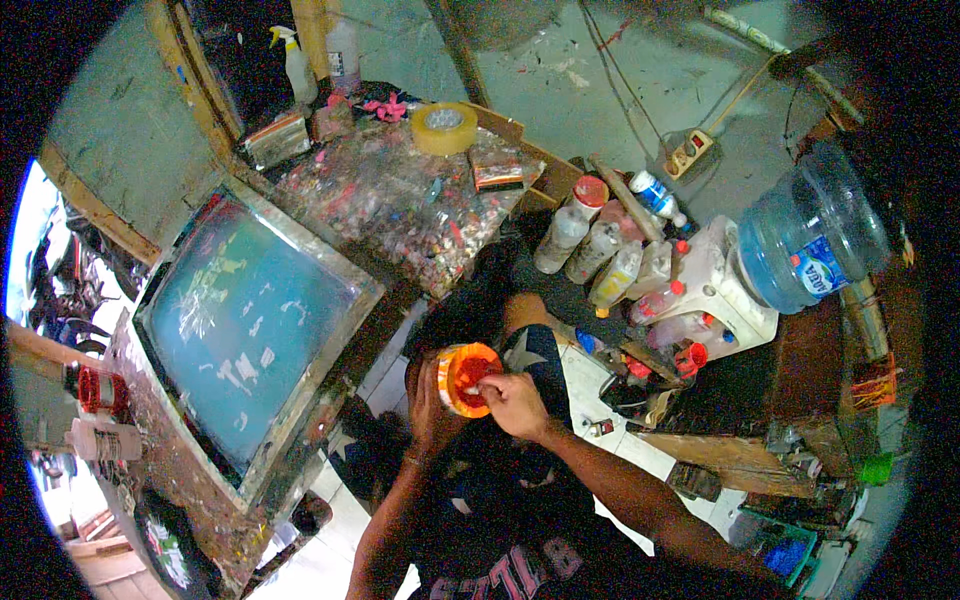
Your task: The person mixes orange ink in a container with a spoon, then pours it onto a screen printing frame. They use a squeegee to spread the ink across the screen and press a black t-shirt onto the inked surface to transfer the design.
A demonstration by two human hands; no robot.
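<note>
Between the left hand and the right hand, an orange tub is held with its mouth turned upward and its axis tilted slightly toward the right hand. Its left wall is clasped by the left hand, while the right hand is positioned at the opposite side of the mouth, with its fingers curled together over the red paste; whether a tool is gripped there cannot be told. To the left, well apart from both hands, a framed blue-green screen is located.
</note>
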